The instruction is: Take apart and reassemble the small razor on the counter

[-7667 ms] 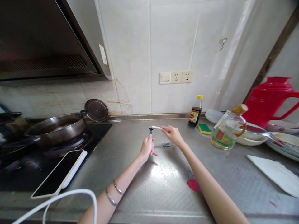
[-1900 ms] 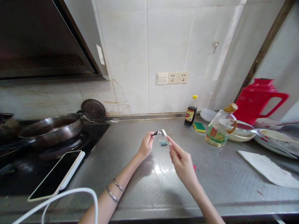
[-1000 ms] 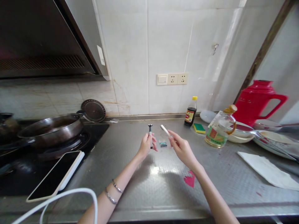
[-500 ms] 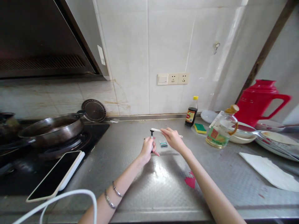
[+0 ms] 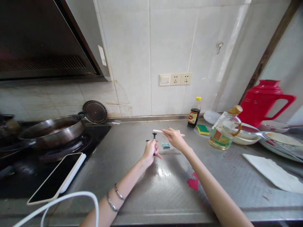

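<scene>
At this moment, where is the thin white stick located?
The white stick is near the middle of the head view, held in the right hand, its left end by the razor that the left hand holds.

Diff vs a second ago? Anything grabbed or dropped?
The white stick in the right grip swung left and nearly level; its tip now overlaps the head of the razor, which the left grip holds slightly lower in view. Nothing newly grabbed or released. Unchanged: phone, sponge, dark bottle, small green item.
</scene>
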Demonstrator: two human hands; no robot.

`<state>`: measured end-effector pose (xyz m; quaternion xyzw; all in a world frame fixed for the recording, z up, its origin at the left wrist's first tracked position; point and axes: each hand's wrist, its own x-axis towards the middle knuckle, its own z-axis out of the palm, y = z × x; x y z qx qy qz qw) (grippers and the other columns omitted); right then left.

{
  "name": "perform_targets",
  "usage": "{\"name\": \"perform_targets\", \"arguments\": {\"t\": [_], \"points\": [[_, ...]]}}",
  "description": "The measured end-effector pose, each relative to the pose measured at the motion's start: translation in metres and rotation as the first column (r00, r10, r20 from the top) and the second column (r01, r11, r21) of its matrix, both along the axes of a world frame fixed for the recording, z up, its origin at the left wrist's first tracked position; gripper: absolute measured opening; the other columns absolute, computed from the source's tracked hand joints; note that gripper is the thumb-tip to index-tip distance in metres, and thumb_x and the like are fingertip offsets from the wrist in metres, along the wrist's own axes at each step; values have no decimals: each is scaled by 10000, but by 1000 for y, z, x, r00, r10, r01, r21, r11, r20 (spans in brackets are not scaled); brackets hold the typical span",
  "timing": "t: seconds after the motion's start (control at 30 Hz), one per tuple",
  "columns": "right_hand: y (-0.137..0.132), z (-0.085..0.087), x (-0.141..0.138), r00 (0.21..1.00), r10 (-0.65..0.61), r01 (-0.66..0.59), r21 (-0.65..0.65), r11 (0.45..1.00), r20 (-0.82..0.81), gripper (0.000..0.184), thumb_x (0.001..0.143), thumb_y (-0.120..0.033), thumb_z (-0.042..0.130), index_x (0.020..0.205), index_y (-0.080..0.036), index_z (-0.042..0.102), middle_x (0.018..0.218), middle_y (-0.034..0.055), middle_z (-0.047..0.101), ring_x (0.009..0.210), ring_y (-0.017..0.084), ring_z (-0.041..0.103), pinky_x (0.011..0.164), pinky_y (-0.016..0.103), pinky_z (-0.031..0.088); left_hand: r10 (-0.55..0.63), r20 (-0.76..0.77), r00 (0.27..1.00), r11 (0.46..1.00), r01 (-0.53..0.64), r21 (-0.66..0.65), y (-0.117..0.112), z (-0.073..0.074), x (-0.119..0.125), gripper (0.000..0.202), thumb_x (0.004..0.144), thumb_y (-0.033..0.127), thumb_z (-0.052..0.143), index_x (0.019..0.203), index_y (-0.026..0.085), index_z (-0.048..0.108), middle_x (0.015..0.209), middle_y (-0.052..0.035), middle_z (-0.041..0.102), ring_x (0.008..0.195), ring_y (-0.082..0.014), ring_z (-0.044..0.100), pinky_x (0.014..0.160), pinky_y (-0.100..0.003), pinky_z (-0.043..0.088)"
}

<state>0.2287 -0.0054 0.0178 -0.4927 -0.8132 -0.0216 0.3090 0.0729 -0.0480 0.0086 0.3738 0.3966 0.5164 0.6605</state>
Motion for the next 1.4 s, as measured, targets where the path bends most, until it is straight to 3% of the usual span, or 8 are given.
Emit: {"name": "perform_targets", "arguments": {"t": [0.1,0.23,0.37,0.5,0.7,0.9,1.17,1.4], "points": [[0,1,-2,999,38,-38,-19,999,5,322,928,-320,371,1151,-271,599,802,39,617,766,158,565,709,268,316,3,-12,1000,1000,-3,5,1,-2,0,132,760,235,426,871,164,421,521,100,350,308,-24,234,299,-221,429],[0,0,-4,1000,-26,26,12,1000,-10,319,926,-304,377,1145,-262,604,816,49,621,788,167,565,722,282,314,11,-24,1000,1000,-11,15,2,-4,0,142,760,252,443,872,166,423,524,99,355,310,-25,244,305,-208,419],[1,-3,-2,999,35,-36,-27,999,-39,316,919,-305,387,1144,-269,606,803,38,623,762,157,570,704,267,332,9,-20,1000,999,-8,33,3,-6,-1,171,746,290,474,863,178,423,523,102,356,314,-26,248,304,-207,417],[1,-6,3,996,-29,28,-4,1000,-86,320,909,-308,394,1123,-253,624,789,46,623,753,170,569,694,271,348,14,-19,1000,999,-13,46,4,-7,-1,191,733,310,494,854,182,420,517,105,354,313,-24,245,302,-209,420],[2,-10,7,971,101,-114,-48,992,-218,351,896,-322,396,1105,-181,641,771,61,624,698,156,570,652,243,394,22,-8,1000,997,-22,68,4,-7,-1,223,718,328,513,862,185,421,514,110,356,308,-22,251,307,-200,412],[4,-13,11,964,11,-27,-57,998,-266,351,880,-309,397,1099,-187,643,837,78,648,761,178,577,694,270,409,23,-26,999,996,-20,92,3,-6,-2,223,720,351,492,859,189,430,503,115,346,296,-24,243,285,-183,372],[-13,-3,-3,807,39,-147,-135,980,-590,490,836,-362,432,1248,-111,522,621,-18,507,504,91,419,493,203,366,-22,-18,1000,990,24,139,2,-2,-6,328,742,509,528,836,203,459,464,126,282,269,-9,171,283,-123,131],[-50,7,-31,683,65,-265,-164,950,-728,485,829,-387,458,1246,-149,530,621,-23,497,436,57,342,401,177,294,-160,122,979,978,140,156,2,-3,-10,412,784,579,428,699,176,449,419,105,255,263,-21,161,287,-159,98]]}}
